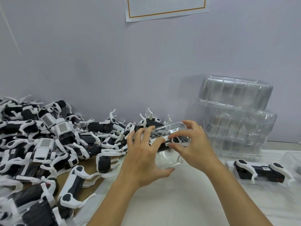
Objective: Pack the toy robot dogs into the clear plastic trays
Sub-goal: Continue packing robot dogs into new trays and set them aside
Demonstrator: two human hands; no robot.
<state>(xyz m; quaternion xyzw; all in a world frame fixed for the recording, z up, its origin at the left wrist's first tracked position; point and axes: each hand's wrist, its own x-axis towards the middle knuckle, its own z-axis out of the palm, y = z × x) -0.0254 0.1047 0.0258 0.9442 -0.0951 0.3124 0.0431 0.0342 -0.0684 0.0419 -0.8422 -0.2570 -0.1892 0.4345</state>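
Note:
A black-and-white toy robot dog lies inside a clear plastic tray that I hold above the table, in the middle of the view. My left hand grips the tray's left end, thumb underneath and fingers over the top. My right hand holds the right end, its thumb and fingertips pressing on the dog. A second dog lies packed in a clear tray on the table at the right.
A big heap of loose toy dogs covers the left side of the table. Stacks of empty clear trays lean against the wall at the back right. White table surface lies under my forearms.

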